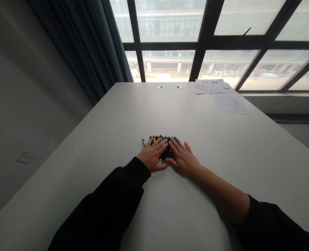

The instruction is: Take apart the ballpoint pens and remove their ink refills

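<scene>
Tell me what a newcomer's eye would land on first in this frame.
The left hand and right hand lie flat over a row of colourful pens on a white table. Beyond it, a large dark-framed window fills the top of the view. Papers lie at the table's far right.

I am watching a white table (222,181) carrying a tight row of colored pens (159,138), a silver-tipped pen (144,142) lying just beside it, while two printed sheets (219,96) and two small round discs (169,87) are resting near the far edge
</scene>
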The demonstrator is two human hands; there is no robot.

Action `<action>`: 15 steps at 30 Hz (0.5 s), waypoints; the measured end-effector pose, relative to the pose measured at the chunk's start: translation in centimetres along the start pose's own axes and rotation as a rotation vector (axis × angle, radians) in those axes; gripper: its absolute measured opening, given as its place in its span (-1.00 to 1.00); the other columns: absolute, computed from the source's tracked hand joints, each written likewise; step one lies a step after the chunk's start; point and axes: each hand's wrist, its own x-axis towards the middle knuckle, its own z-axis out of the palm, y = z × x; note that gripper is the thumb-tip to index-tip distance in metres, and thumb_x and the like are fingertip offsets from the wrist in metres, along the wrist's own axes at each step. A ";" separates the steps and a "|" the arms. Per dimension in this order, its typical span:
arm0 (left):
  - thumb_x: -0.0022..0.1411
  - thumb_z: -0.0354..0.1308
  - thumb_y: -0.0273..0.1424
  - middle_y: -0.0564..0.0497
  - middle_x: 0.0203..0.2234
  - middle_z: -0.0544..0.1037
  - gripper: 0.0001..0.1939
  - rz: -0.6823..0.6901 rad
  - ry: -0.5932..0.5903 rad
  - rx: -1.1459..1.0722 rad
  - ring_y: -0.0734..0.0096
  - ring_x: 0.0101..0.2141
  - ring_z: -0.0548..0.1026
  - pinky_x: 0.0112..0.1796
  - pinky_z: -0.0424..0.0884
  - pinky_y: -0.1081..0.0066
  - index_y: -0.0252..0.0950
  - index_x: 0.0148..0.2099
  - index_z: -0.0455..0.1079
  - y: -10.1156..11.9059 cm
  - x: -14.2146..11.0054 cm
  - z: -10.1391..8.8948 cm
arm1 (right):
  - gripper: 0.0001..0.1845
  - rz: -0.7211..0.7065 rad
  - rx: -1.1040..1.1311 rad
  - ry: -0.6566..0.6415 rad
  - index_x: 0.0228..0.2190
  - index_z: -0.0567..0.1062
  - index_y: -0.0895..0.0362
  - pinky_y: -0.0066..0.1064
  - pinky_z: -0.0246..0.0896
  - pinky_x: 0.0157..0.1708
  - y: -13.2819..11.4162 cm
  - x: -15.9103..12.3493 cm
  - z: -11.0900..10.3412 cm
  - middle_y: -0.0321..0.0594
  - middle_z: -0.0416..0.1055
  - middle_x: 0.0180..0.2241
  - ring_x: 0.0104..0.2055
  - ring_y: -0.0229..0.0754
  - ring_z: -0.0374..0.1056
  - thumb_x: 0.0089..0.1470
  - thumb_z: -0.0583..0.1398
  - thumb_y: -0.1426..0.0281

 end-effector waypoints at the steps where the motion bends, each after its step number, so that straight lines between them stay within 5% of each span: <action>1: 0.15 0.19 -0.14 -0.22 0.33 0.26 -0.20 0.006 0.012 -0.014 -0.14 0.34 0.15 0.32 -0.12 -0.20 -0.31 0.37 0.15 -0.3 0.0 -0.1 | -0.13 0.001 0.010 0.006 0.41 -0.06 0.20 0.21 -0.38 0.36 0.0 0.3 0.1 0.01 -0.17 0.44 0.48 0.16 -0.29 0.31 -0.11 -0.08; 5: 0.10 0.26 -0.10 -0.22 0.29 0.33 -0.20 0.052 0.108 -0.100 -0.17 0.31 0.21 0.32 -0.13 -0.21 -0.28 0.34 0.22 -0.6 -0.2 -1.2 | -0.15 0.011 0.066 0.054 0.40 -0.02 0.14 0.26 -0.34 0.34 0.2 0.9 -0.7 0.02 -0.15 0.44 0.47 0.21 -0.27 0.29 -0.07 -0.08; 8: 0.13 0.25 -0.01 -0.18 0.20 0.43 -0.32 0.050 0.299 -0.188 -0.07 0.23 0.33 0.30 0.05 -0.09 -0.23 0.21 0.36 0.4 -0.2 -2.0 | -0.19 0.036 0.118 0.164 0.39 0.01 0.16 0.26 -0.24 0.31 -1.1 -0.6 -2.4 0.10 -0.26 0.45 0.48 0.22 -0.36 0.31 -0.07 -0.05; 10: 0.30 0.11 -0.04 -0.20 0.14 0.45 -0.49 -0.026 0.503 -0.251 0.03 0.16 0.41 0.21 0.26 -0.02 -0.25 0.15 0.37 1.0 0.6 -2.2 | -0.24 -0.041 0.281 0.285 0.22 0.29 0.20 0.05 0.02 0.27 -3.5 -2.4 -3.4 0.21 0.11 0.33 0.38 0.16 0.00 0.24 0.05 -0.09; 12: 0.45 -0.04 -0.18 -0.22 0.13 0.43 -0.60 -0.140 0.703 -0.308 0.12 0.09 0.44 0.07 0.42 0.02 -0.28 0.18 0.32 1.0 2.3 -2.3 | -0.28 -0.152 0.532 0.208 -0.04 0.45 0.17 -0.15 0.34 0.01 -6.7 -4.3 -4.0 0.09 0.46 -0.02 0.03 0.07 0.39 0.03 0.24 -0.16; 13: 0.43 0.03 -0.22 -0.20 0.12 0.42 -0.62 -0.185 0.776 -0.333 0.14 0.05 0.46 0.01 0.47 0.05 -0.29 0.19 0.31 0.6 3.4 -2.4 | -0.27 -0.184 0.621 0.128 -0.06 0.45 0.15 -0.22 0.39 -0.10 -8.3 -5.0 -4.0 0.00 0.50 -0.12 -0.10 0.01 0.43 -0.05 0.30 -0.15; 15: 0.37 0.16 -0.27 -0.14 0.06 0.46 -0.63 -0.247 0.845 -0.376 0.19 -0.03 0.51 -0.05 0.51 0.09 -0.30 0.15 0.35 -0.6 6.0 -3.1 | -0.52 -0.180 0.694 0.035 -0.11 0.42 0.18 -0.33 0.38 -0.25 -11.0 -6.2 -3.7 -0.07 0.52 -0.21 -0.26 -0.09 0.44 0.13 0.27 0.06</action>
